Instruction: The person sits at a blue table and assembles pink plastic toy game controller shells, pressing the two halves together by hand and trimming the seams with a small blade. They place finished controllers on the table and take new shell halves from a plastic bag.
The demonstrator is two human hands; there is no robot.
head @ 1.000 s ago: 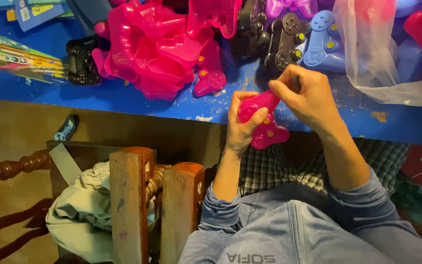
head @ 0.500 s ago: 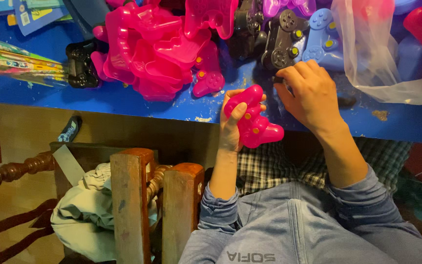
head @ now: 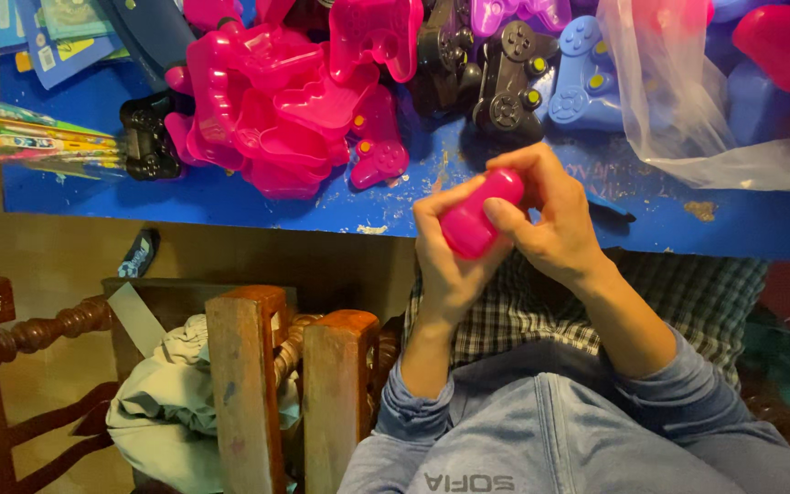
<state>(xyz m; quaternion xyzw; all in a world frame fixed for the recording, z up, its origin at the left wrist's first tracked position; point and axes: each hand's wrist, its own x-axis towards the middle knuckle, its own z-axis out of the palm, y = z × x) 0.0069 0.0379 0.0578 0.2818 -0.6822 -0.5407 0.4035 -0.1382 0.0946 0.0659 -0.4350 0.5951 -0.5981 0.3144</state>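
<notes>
Blue tabletop (head: 230, 197) ran across the top of view, paint chipped near the front edge. Clear plastic bag (head: 688, 119) sat top right, w/ red and blue shells inside. Pile of pink controller shells (head: 294, 101) lay centre-left, black controllers (head: 505, 82) and a light-blue controller (head: 587, 87) beside it. Wooden chair (head: 249, 384) stood lower left w/ a grey cloth (head: 157, 412) on it. Both hands were held together just in front of the tabletop edge, above the lap. Left hand (head: 454, 265) was curled shut around the pink controller piece (head: 477, 215) from below. Right hand (head: 555, 224) was closed on same piece, thumb and fingertips pinching its upper end.
</notes>
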